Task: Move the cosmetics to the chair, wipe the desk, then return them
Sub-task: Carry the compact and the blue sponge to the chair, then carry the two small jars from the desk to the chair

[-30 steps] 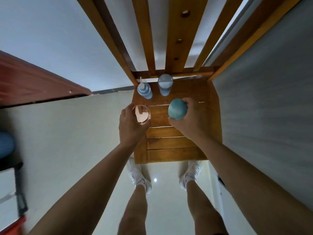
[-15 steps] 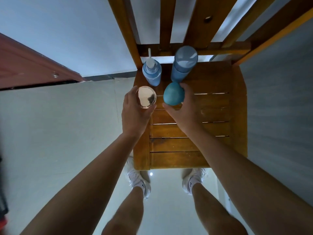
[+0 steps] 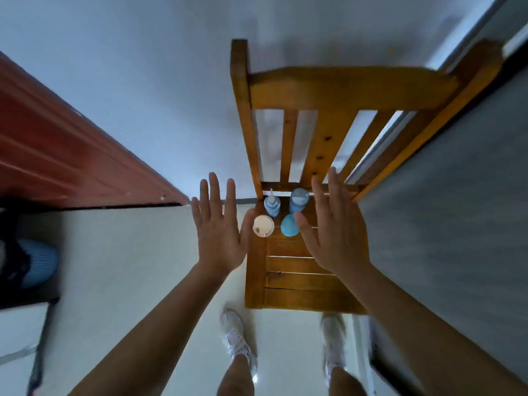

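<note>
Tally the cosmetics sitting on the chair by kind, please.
Blue bottles: 2, a pump bottle and a capped bottle
Turquoise egg-shaped container: 1
Round pale-lidded jar: 1
Total: 4, all on the chair seat

Cosmetics (image 3: 288, 230) on wooden chair (image 3: 300, 298)

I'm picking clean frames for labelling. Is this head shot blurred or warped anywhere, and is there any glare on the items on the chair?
Head view: motion blur smears the red-brown door and the chair top rail. Head view: wide-angle warp splays the slats outward. Head view: the round jar lid shines pale with reflected light; the pump bottle beside it looks fairly crisp.
</note>
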Demonstrator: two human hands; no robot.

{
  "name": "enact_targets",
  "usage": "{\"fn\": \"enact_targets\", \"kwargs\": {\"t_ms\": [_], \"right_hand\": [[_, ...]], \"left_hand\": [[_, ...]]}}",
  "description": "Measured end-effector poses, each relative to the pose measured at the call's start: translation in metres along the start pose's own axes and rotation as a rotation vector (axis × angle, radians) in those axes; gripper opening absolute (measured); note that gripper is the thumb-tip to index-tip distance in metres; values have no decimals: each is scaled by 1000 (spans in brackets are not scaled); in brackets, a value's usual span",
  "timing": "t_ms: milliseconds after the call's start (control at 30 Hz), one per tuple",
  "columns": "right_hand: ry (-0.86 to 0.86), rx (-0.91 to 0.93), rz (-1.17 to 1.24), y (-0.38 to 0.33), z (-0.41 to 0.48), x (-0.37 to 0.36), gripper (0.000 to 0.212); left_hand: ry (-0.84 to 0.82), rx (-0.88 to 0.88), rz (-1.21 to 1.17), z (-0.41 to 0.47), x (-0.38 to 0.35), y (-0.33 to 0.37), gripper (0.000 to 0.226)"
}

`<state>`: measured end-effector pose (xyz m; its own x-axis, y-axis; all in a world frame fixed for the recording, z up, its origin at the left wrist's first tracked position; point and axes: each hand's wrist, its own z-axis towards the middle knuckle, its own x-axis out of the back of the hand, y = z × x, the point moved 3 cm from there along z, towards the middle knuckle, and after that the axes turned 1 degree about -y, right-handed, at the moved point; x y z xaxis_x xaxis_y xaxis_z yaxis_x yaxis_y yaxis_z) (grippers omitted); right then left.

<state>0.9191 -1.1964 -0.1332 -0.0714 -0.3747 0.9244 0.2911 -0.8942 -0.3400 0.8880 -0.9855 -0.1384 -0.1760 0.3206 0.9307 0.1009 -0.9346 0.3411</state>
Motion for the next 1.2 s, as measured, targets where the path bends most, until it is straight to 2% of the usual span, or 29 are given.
{"fn": "enact_targets", "kwargs": {"t_ms": [133, 233, 367, 533, 633, 800, 900, 1033, 1200], "right_hand": [[143, 294, 93, -63, 52, 104, 71], [216, 462, 102, -113, 71, 165, 76], [245, 692, 233, -198, 67, 217, 77], [284, 973, 444, -334, 7, 252, 74], [286, 1127, 526, -424, -52, 256, 75], [167, 1342, 608, -581, -189, 237, 78], [61, 1455, 651, -661, -280, 220, 77], [-58, 1530, 657, -732, -365, 194, 77], [-135, 1583, 631, -791, -405, 159, 78]], "left_hand": [[199, -21, 93, 3, 139, 41, 66], [337, 147, 203, -29, 227, 52, 67], [498, 330, 299, -112, 318, 38, 66], [636, 531, 463, -241, 423, -5, 66], [730, 648, 529, -335, 479, -36, 66], [851, 881, 603, -512, 533, -86, 65], [854, 930, 652, -609, 553, -115, 64], [861, 1047, 667, -699, 573, -151, 66], [815, 1202, 616, -749, 584, -207, 75]]}}
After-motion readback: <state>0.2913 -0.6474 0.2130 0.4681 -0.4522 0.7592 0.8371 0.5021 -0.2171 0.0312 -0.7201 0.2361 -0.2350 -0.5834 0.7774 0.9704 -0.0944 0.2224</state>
